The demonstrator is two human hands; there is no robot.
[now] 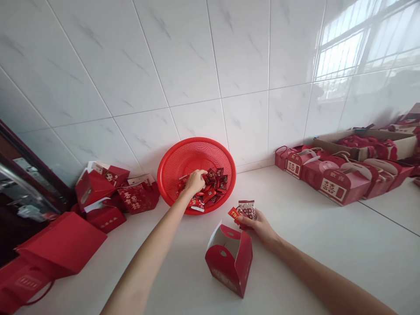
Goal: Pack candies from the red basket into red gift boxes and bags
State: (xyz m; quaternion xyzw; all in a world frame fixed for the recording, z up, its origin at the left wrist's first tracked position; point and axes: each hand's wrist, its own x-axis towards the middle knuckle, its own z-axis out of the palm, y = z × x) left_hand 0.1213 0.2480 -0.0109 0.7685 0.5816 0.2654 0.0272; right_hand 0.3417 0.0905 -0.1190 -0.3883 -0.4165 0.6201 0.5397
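My left hand (196, 181) reaches into a red plastic basket (166, 168) that tilts against the wall. Its fingers curl down among small red candy packets (210, 192); what lies between the fingertips is hidden. Between thumb and fingers, my right hand (259, 225) grips a few candy packets (248, 210), one white with red print and one red with gold characters. Just left of and below that hand, a red gift box (220, 264) stands with its top open, its inside partly visible.
Folded red boxes (98, 192) are heaped on the left, with a larger red box (62, 249) nearer me. Rows of closed red gift boxes (343, 183) line the right side, before a cardboard carton (403, 142) of red items. White wall tiles (193, 57) rise behind.
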